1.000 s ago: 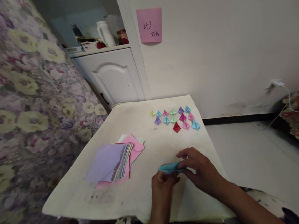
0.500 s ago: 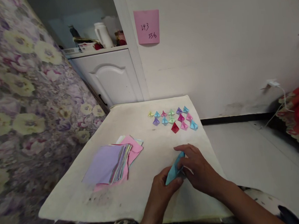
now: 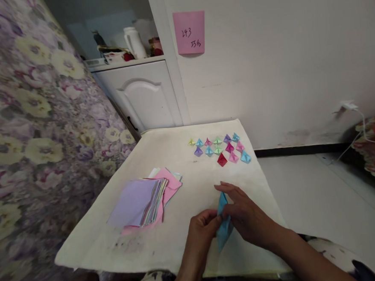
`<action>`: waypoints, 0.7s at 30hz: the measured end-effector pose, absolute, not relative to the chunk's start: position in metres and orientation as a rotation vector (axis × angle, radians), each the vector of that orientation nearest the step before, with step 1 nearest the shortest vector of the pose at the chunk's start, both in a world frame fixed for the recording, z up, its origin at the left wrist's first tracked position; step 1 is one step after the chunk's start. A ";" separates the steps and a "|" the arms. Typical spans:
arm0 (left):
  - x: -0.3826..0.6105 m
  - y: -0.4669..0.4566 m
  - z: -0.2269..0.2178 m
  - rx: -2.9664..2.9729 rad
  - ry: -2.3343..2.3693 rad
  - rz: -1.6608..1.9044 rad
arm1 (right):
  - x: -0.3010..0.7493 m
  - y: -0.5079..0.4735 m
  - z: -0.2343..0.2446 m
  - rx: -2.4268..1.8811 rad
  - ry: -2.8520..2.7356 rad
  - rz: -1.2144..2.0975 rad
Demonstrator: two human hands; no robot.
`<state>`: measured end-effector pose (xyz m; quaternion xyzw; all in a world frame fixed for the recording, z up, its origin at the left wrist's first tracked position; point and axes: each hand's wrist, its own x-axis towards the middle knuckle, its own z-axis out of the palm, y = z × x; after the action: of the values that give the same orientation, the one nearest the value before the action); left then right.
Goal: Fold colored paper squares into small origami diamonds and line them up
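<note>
A folded piece of blue paper [image 3: 224,231] is held between both hands above the front right part of the table. My left hand [image 3: 202,229] pinches its left side with thumb and fingers. On the other side, my right hand [image 3: 240,207] grips the paper near its upper part, the index finger stretched over the top. The paper stands steeply, a pointed end hanging down toward the table edge. Some fingertips are hidden behind it. Beyond the hands lie rows of small folded paper pieces in several colours, among them a red one [image 3: 222,159] and a blue one [image 3: 245,157].
A stack of coloured paper sheets [image 3: 132,202], purple on top, lies at the left on the pale-covered table [image 3: 95,245]. A pink note [image 3: 190,32] hangs on the wall. A floral curtain [image 3: 46,137] borders the left, beside a white cabinet [image 3: 146,96].
The blue paper has turned more upright, its lower end now pointing down. My left hand's thumb and fingers have shifted up to its middle. The view has swung slightly left.
</note>
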<state>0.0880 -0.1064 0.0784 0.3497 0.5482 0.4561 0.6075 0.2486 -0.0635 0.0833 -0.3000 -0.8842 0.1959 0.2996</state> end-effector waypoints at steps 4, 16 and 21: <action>0.089 -0.105 0.075 0.869 1.275 1.088 | 0.247 -0.064 0.083 -0.799 -2.327 0.574; 0.091 -0.108 0.072 1.262 1.587 1.043 | 0.251 -0.069 0.085 -0.897 -2.418 0.659; 0.090 -0.110 0.069 1.337 1.651 1.072 | 0.250 -0.069 0.089 -0.954 -2.500 0.610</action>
<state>0.0901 -0.1101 0.0688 0.5217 0.6440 0.4181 0.3718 0.2499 -0.0689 0.0894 -0.3407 -0.8930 0.2180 0.1972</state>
